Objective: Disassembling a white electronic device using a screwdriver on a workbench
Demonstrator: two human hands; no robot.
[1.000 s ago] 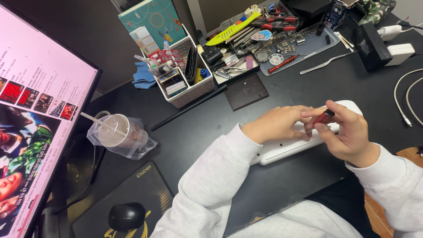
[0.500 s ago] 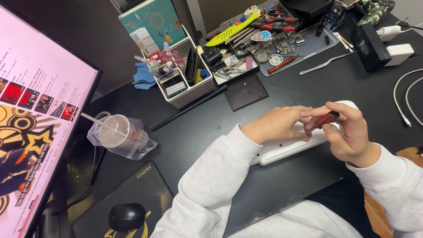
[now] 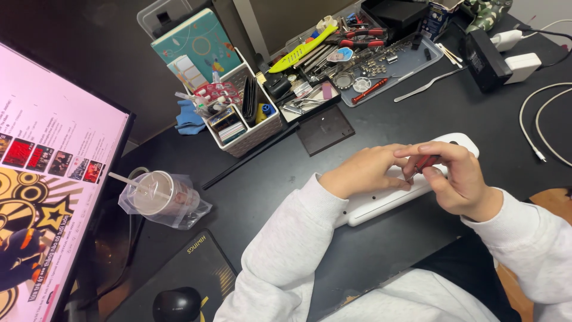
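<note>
Right hand (image 3: 462, 182) grasps a small red tool (image 3: 426, 162), fingers clenched around it, tip directed at the left hand (image 3: 366, 171). Left hand lies on a long white device (image 3: 381, 203), fingers curled and pressing it down; whether they pinch anything cannot be told. The device rests toward the table's (image 3: 381, 137) near edge, right of centre. A lidded cup in a plastic bag (image 3: 161, 197) stands near the left edge; a tool tray (image 3: 390, 65) sits at the far edge.
</note>
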